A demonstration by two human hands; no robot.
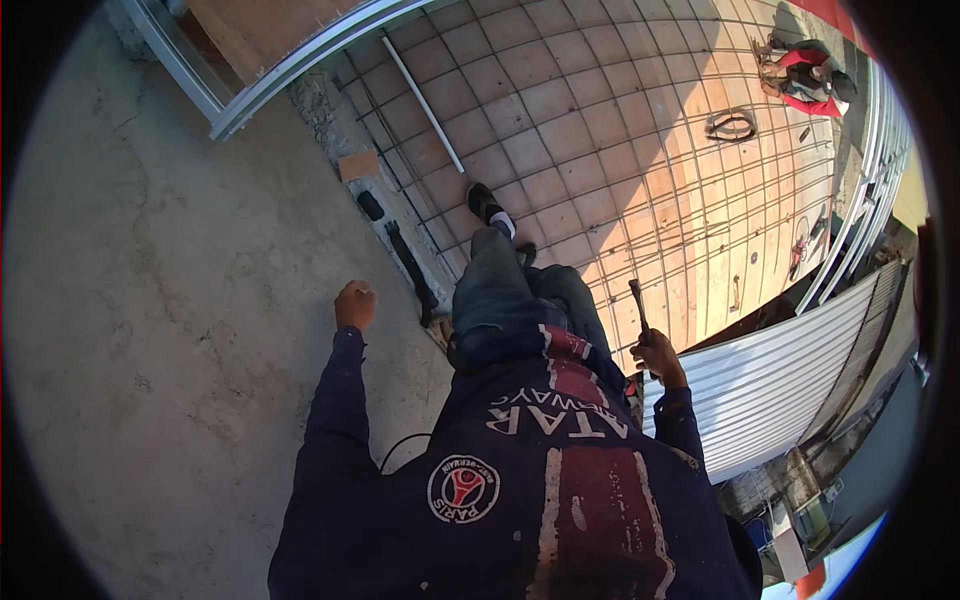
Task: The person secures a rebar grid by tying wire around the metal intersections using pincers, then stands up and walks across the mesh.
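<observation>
My left hand is curled into a fist over a grey concrete surface. A small pale spot shows at its fingers; I cannot tell what it is. Gripped in my right hand is a dark, long-shafted metal hand tool, its far end pointing away from me. Beneath my legs spreads a grid of steel reinforcing bars over board panels. One dark shoe stands on the grid, and the other is mostly hidden by my leg.
A pale tube lies across the grid. Further right are a coil of dark wire and another person crouching at the far edge. Metal rails run along the right side, above a corrugated metal roof. Dark strips lie along the left border.
</observation>
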